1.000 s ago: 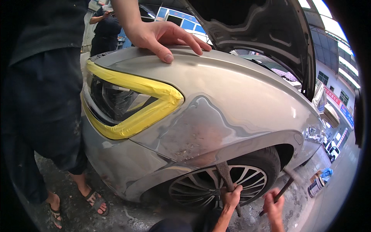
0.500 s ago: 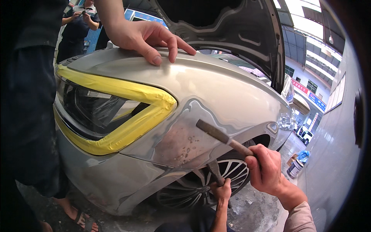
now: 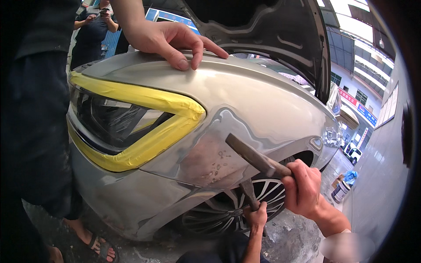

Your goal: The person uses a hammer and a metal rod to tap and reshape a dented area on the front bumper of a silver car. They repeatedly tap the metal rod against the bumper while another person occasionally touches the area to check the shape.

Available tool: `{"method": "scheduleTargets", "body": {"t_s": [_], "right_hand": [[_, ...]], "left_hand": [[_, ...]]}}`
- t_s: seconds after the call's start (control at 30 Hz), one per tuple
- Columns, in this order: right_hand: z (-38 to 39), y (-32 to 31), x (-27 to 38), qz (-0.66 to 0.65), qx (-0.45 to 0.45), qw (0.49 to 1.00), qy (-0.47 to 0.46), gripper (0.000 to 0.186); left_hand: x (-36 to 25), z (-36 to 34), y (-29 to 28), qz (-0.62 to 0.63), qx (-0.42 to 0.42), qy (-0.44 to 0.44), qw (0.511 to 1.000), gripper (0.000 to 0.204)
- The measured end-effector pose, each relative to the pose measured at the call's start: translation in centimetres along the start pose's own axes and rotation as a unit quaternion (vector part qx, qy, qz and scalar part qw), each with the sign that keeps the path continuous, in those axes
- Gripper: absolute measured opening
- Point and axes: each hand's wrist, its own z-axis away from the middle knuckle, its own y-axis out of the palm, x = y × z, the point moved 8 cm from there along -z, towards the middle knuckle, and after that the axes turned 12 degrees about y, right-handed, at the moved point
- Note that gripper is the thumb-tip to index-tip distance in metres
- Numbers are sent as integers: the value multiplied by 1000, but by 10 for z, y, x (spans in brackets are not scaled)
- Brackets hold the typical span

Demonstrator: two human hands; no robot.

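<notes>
My left hand (image 3: 255,215) is closed around a dark metal bar (image 3: 248,193) that reaches up into the wheel arch, in front of the spoked wheel (image 3: 275,196). My right hand (image 3: 302,188) grips a hammer (image 3: 245,153) by its handle, its long head in front of the bare, pitted patch (image 3: 206,153) on the silver fender (image 3: 258,105); contact with the panel cannot be told. Left of the patch is the headlight (image 3: 114,122), framed with yellow masking tape (image 3: 162,101). Another person's hand (image 3: 171,46) rests with bent fingers on the fender's top edge.
A person in dark clothes (image 3: 39,131) stands close at the left; another person (image 3: 92,35) is behind. The bonnet (image 3: 280,30) is raised. At the right are a grey wall (image 3: 386,144), a can (image 3: 340,191), blue plastic (image 3: 351,175) and a white car (image 3: 352,153) farther back.
My right hand and hammer have swung up and left from beside the wheel to in front of the patch. My view has shifted slightly; my left hand still holds the bar low.
</notes>
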Motion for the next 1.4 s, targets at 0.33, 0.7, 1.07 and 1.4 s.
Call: {"method": "scheduleTargets", "body": {"t_s": [0.33,0.7,1.07,1.4], "right_hand": [[-11,0,7,-10,6,1000,-6,16],[-32,3,23,-9,-23,1000,6,14],[-26,11,27,-10,12,1000,-10,21],[-42,-6,-7,-50,-20,996,65,16]], "left_hand": [[2,1,-2,-6,-4,-18,1000,32],[10,-3,3,26,-10,19,999,34],[1,0,-3,32,-53,18,998,34],[18,1,-2,1,-7,-19,1000,33]]}}
